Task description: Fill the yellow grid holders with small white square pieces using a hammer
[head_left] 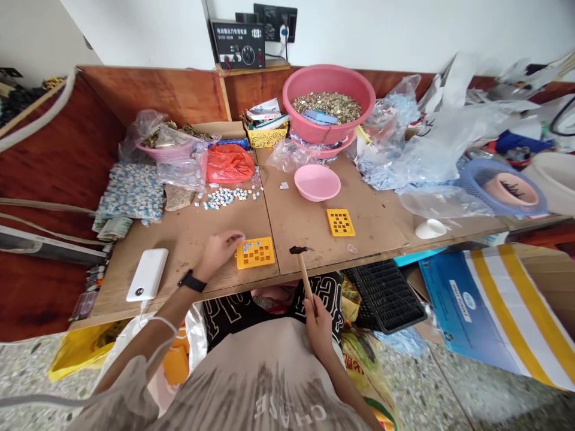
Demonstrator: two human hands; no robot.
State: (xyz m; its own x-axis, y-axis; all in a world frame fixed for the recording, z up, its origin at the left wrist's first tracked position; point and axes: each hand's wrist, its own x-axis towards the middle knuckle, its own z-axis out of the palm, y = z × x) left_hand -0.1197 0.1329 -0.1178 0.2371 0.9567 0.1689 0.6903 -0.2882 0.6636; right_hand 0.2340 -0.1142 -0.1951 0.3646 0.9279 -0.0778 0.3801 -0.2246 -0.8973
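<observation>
My right hand (318, 320) is wrapped round the wooden handle of a small hammer (306, 276), whose dark head rests over the table's front part. At the upper left corner of a yellow plastic tray (265, 258) is my left hand (220, 252), fingers drawn together in a pinch. What lies between those fingertips is too small to make out. Small blue and white pieces sit in a few of the tray's upper left square slots; the other slots look brown. Behind it a loose pile of small blue-white pieces (224, 197) is spread on the table.
A second yellow tray (340, 222) lies to the right, near a shallow pink bowl (317, 182). Farther back stands a large pink basin (330, 123) of small metal parts. A white power bank (148, 274) with a cable lies at left. Plastic bags (417, 149) crowd the back right.
</observation>
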